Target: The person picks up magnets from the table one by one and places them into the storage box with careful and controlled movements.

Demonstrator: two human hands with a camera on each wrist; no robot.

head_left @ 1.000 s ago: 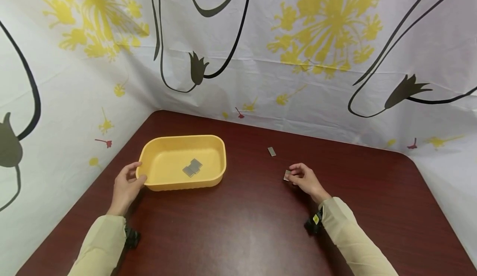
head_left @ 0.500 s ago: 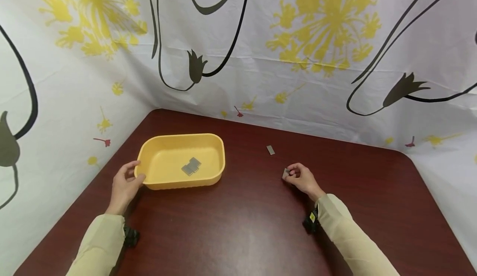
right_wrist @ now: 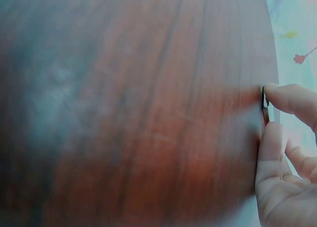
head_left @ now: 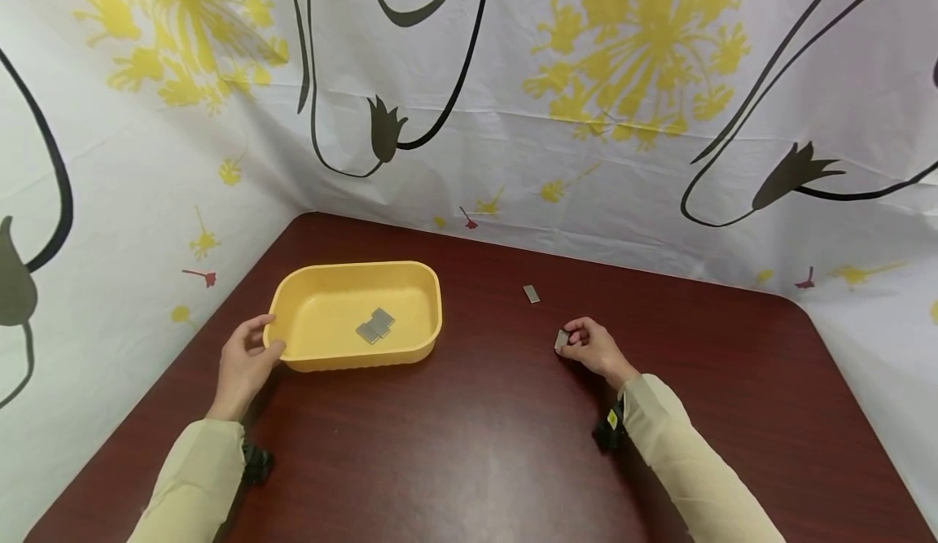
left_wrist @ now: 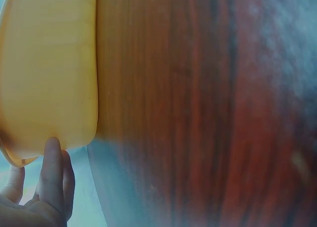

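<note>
Yellow tray (head_left: 359, 359) holds perhaps 3 gray plates (head_left: 382, 321); rightward: loose plate (head_left: 531, 294), pinched plate (head_left: 561, 339).

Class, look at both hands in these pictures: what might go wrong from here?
The right hand pinches a thin grey piece, which might slip. The left hand holds the yellow tray at one end only, so a bump might swivel it. Another loose piece lies on the table nearby and might get knocked.

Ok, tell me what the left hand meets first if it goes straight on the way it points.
The yellow tray, most likely at once: the left hand touches its left end. Beyond that end wall, depth is hard to judge.
</note>
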